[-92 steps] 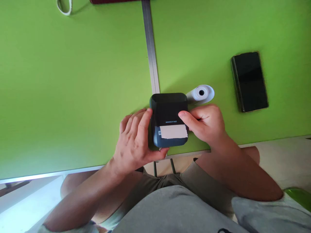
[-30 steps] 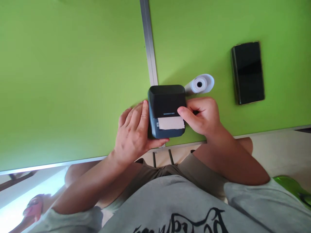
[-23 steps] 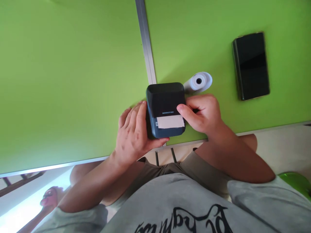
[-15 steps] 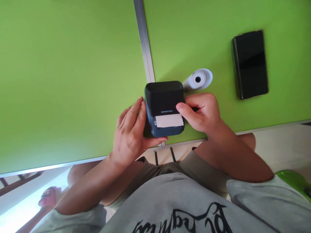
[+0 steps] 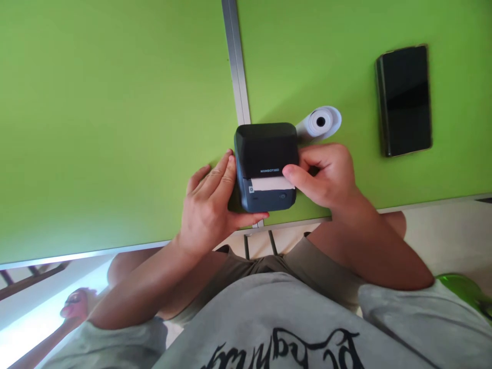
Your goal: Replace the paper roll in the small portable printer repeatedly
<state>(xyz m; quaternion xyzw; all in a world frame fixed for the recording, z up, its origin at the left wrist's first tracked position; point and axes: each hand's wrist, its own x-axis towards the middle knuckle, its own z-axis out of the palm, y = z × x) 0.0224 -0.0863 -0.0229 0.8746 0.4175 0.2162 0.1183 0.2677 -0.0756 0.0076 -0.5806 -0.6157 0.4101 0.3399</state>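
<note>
A dark label printer (image 5: 266,148) stands at the table's front edge, over the metal seam. A short white paper strip (image 5: 272,183) sticks out of the slot below its black lid. My left hand (image 5: 209,207) grips the printer's left side, fingers along the wall and thumb across the front. On the other side my right hand (image 5: 326,174) holds the printer, with its thumb on the lid's lower right edge by the strip and its fingers curled against the right wall, partly hidden. Just behind that hand stands a white paper roll (image 5: 313,124) with a dark core.
A black phone-like device (image 5: 407,100) in a thick case lies at the right of the green table (image 5: 115,102). The metal seam (image 5: 236,56) runs from the far edge to the printer. My legs are beneath the near edge.
Less of the paper strip shows in front of the lid, and the printer's round button has come into view. Both hands keep their hold. The whole view has shifted slightly.
</note>
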